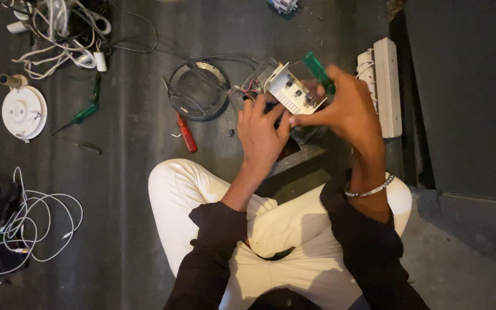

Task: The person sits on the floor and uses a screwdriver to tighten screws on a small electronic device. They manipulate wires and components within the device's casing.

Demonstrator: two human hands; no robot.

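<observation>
Centrally, at about 1 o'clock from the seated person's knees: one white circuit board module point(293, 92), ribbed, with small dark parts on its face, held tilted above a dark open housing point(294, 150) on the floor.
Left hand point(260, 133): fingers spread upward, fingertips touching the module's lower edge; whether they clamp it cannot be told.
Right hand point(348, 109): fingers pressed together around a green-handled screwdriver point(318, 72), thumb and forefinger reaching to the module's right end. Metal bracelet point(369, 190) at the wrist.
At 9 o'clock of the module: round dark cover point(197, 92) with cable, lying flat.
At 8 o'clock: red-handled screwdriver point(187, 133) on the floor.
Farther at 9 o'clock: second green screwdriver point(80, 116); white round fitting point(23, 112).
At 10 o'clock, far corner: tangle of white cables point(64, 31).
At 3 o'clock: white power strip point(387, 86), just beside the right hand.
At 8 o'clock, frame edge: coiled white cord point(30, 229).
</observation>
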